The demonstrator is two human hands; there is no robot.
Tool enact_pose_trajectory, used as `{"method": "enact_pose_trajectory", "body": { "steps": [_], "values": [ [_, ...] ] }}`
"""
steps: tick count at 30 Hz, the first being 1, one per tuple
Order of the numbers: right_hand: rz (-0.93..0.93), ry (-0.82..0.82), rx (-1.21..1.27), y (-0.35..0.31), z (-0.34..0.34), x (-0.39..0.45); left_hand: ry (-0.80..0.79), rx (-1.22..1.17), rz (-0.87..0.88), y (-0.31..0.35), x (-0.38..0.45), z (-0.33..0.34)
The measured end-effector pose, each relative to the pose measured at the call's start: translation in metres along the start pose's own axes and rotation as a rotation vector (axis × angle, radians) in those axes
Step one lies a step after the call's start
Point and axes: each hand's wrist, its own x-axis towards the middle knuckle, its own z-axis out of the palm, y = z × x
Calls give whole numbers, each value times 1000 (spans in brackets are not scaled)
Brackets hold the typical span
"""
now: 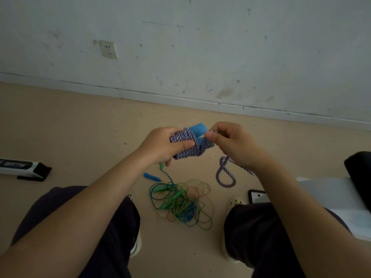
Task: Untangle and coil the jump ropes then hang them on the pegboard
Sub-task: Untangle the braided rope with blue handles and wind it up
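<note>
Currently both hands sit mid-frame over the floor (80, 127). Left hand (160, 146) grips a bundle of purple-white braided rope (185, 144) wound round blue handles (197, 129), thumb pressed across the wraps. Right hand (230, 140) pinches the rope's free strand just beside the handles, fingers curled. Loose tail (225, 175) drops below the right wrist and forms a loop, lower right of centre; whether it touches the floor, can't tell.

Second rope: thin green/orange/blue cord pile (181, 205) tangled on the floor between the knees, bottom centre, with green handles in the tangle. One green handle tip (162, 166) shows just under the left hand, cord running down to the pile. Small blue piece (152, 176) lies on the floor left of the pile, apart from it.

Surroundings: black-and-white box (24, 167) at left edge, well apart from the ropes. Dark tablet-like item (258, 195) near the right shoe (234, 201), lower right. White sheet (329, 193) and a black object (359, 173) at right edge. Wall (200, 47) fills the top of frame, socket (108, 49) upper left, baseboard (180, 100) slanting down to the right.

Room: bare floor between hands and baseboard, and at left centre. Legs in dark trousers (112, 227) box in the cord pile on both sides.
</note>
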Motion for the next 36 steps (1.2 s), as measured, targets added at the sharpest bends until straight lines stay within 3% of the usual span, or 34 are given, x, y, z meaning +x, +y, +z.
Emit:
{"method": "enact_pose_trajectory", "body": {
  "steps": [6, 18, 22, 27, 36],
  "values": [
    [-130, 26, -144, 7, 2, 5, -147, 52, 74, 7, -5, 5],
    [-96, 21, -134, 22, 5, 15, -328, 5, 165, 19, -21, 7],
    [-91, 52, -171, 25, 9, 16, -284, 36, 135, 17, -19, 6],
    [-236, 243, -290, 21, 17, 15, -233, 44, 116, 17, -19, 6],
    [-17, 52, 124, 10, 15, 7, -106, -55, 74, 18, -17, 2]
  ]
}}
